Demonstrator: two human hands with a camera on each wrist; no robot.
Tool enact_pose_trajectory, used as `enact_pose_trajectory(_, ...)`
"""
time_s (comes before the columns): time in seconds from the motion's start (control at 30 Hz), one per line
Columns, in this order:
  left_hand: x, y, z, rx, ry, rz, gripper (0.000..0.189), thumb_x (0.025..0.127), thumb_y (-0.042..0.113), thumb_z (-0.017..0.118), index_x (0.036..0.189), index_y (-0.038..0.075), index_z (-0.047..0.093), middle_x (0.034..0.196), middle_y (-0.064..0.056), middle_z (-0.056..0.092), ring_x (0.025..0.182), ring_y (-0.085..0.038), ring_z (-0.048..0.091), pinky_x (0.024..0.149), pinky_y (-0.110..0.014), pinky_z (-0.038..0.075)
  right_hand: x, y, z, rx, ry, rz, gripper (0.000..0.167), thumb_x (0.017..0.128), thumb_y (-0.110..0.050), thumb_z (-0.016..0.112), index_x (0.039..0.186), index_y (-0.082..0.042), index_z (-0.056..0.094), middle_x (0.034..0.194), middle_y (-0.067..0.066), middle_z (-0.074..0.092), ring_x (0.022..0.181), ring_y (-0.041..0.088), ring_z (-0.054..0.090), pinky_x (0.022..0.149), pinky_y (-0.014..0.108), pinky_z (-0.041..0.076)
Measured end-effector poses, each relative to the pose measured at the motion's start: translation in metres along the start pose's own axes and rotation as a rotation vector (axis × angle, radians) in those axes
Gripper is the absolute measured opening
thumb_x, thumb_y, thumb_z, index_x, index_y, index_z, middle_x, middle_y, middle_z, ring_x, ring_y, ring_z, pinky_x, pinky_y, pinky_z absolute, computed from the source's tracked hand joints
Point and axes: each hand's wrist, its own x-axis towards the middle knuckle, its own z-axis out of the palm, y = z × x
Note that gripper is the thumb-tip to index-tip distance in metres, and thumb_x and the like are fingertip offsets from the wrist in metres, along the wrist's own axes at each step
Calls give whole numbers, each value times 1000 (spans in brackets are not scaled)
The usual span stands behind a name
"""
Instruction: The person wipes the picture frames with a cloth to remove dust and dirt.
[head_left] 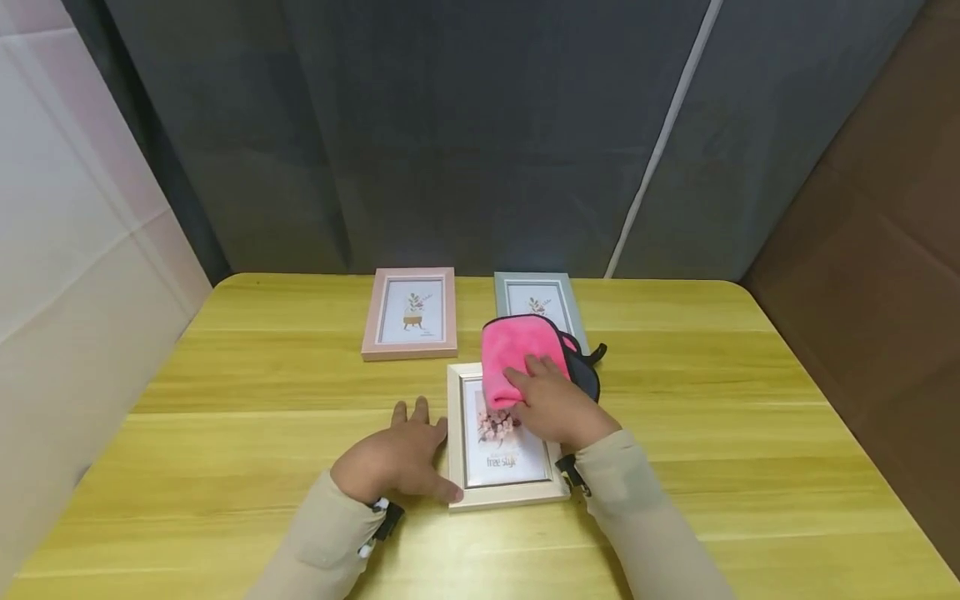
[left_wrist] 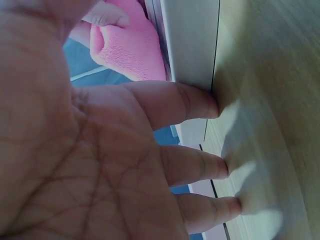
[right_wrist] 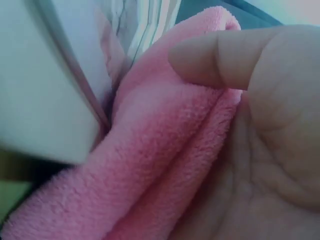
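Observation:
A cream picture frame with a pink-flower print lies face up between the hands. My left hand has its fingers spread, thumb at the frame's lower left corner. In the left wrist view a fingertip meets the base of the frame's side, and the other fingertips touch the table. My right hand holds a folded pink plush cloth with a dark edge and back over the frame's upper part. The right wrist view has the thumb pressing into the cloth; most other fingers are hidden.
Behind, a pink picture frame lies at the left. A grey-green picture frame lies at the right, partly covered by the cloth. The wooden table ends at a dark curtain, with a brown panel at the right.

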Motion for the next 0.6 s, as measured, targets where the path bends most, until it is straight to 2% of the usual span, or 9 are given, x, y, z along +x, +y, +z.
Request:
enact_pose_trajectory(0.2,0,-1,-2,18,-1,8,102,70,50,86,143,-8,45,154,-40,16,138,-63,11,101,-71,32,3,-18,8,-106,4,-74,52,102,-26,52,152,-14,42,159,21,25,148,38,16,119,47,14)
enact_pose_trajectory(0.37,1,-2,-4,33,-2,9,102,70,51,85,144,-8,45,153,-41,17,137,-64,12,100,-72,33,7,-33,11,-75,-34,-143,52,101,-25,53,152,-19,44,160,13,30,148,36,18,119,48,17)
enact_pose_trajectory(0.5,2,-3,-5,33,7,12,103,70,52,86,144,-8,45,152,-41,18,137,-65,12,99,-73,33,6,-36,8,-29,-58,-146,51,101,-23,52,151,-19,44,160,10,30,149,35,17,119,48,16)
enact_pose_trajectory(0.6,1,-3,-5,21,8,12,103,70,51,86,144,-9,45,153,-41,18,137,-64,11,100,-73,32,3,-29,1,-36,-53,-107,48,101,-19,51,148,-16,49,159,12,32,149,34,19,119,47,16)
